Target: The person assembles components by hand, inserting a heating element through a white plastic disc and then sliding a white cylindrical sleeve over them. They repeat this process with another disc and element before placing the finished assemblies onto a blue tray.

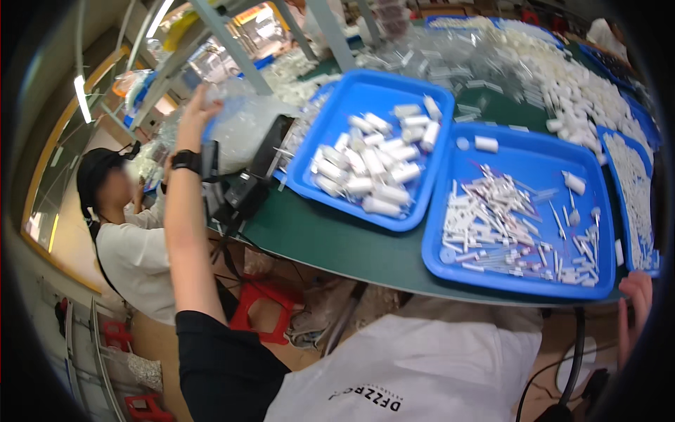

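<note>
My left arm stretches up and forward at the left, with a black watch on the wrist. My left hand is beside a clear plastic bag, its thumb apart from the fingers and nothing visible in it; whether it touches the bag I cannot tell. At the far right, my right hand is by the table edge, fingers loosely extended and partly cut off by the dark rim. Nearest to it are a blue tray of thin white sticks and small parts, and a narrower blue tray of small white pieces.
Another blue tray holds several white cylinders. A black device stands at the green table's left edge. White parts and clear bags are heaped behind. A person in a cap is at left, near a red stool.
</note>
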### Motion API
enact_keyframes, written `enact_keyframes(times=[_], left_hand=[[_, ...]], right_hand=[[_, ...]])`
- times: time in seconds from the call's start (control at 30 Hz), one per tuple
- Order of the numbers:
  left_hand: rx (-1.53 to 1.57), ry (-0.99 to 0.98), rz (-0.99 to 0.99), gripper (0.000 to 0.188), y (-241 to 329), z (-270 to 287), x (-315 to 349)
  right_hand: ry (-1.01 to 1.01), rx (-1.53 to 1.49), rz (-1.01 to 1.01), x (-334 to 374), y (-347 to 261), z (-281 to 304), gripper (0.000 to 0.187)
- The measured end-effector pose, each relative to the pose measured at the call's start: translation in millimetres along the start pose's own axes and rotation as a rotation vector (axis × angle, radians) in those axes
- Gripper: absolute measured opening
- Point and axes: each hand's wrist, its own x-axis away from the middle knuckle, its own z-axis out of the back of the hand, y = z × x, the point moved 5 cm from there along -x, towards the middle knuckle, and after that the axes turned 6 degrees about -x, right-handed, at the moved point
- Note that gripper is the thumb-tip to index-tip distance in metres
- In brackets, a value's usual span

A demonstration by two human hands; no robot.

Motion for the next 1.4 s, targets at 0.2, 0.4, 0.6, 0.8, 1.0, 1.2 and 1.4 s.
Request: enact_keyframes(times=[0.2, 0.4, 0.6, 0.8, 1.0, 1.2, 1.4], left_hand=[[1.415, -0.364, 0.582, 0.03, 100, -32, -43], [1.185, -0.718, 0.213, 0.043, 319, -120, 31], [1.049, -1.26, 0.126, 0.012, 423, -207, 119], [0.725, -1.405, 0.074, 0.014, 437, -228, 145], [0.725, -1.449, -0.096, 0.032, 427, -208, 138], [0.742, -1.507, -0.118, 0.045, 416, -187, 145], [0.87, -1.571, -0.152, 0.057, 415, -172, 151]], right_hand=[[-0.008, -0.154, 0.071, -16, -20, -6, 0.024], [0.055, -0.173, 0.006, -7, -36, -3, 0.024], [-0.001, -0.267, 0.122, -19, -54, -17, 0.022], [0.014, -0.235, 0.11, -14, -52, -12, 0.022], [0.022, -0.248, 0.088, -17, -47, -13, 0.021], [-0.034, -0.261, 0.07, -12, -42, -12, 0.023], [-0.022, -0.272, 0.068, -9, -39, -12, 0.025]])
